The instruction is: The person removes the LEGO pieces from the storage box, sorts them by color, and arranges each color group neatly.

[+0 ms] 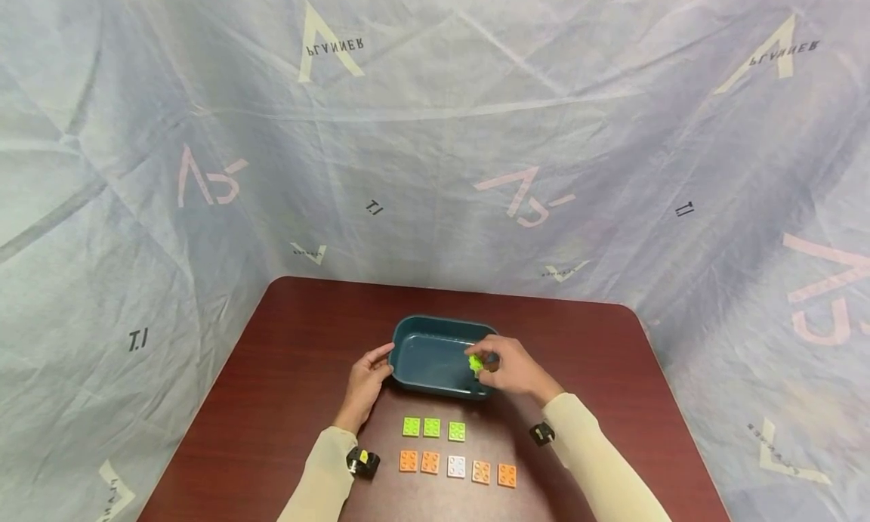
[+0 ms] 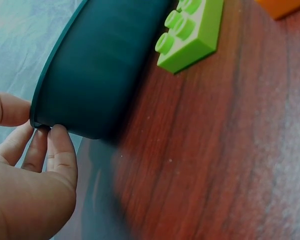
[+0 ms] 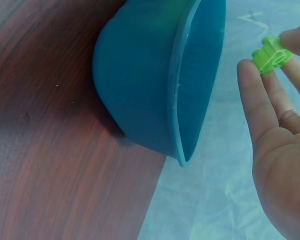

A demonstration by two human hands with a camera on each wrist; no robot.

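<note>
A dark teal plastic basin [image 1: 435, 356] sits on the table, its inside bare where it shows. At its left end my left hand [image 1: 365, 386] pinches the rim, thumb and fingers on either side in the left wrist view. My right hand [image 1: 511, 367] holds a lime-green toy building brick [image 1: 475, 364] by its fingertips, above the basin's right end. In the right wrist view that brick [image 3: 272, 55] is apart from the basin wall [image 3: 140, 75]. Three more lime-green bricks [image 1: 431, 427] lie in a row in front of the basin.
Nearer me runs a second row: several orange bricks [image 1: 430, 462] with one white brick [image 1: 456, 467] among them. The dark red wooden table [image 1: 299, 341] meets a grey printed cloth [image 1: 435, 167] hanging behind and at both sides. Each wrist carries a small black camera [image 1: 542, 433].
</note>
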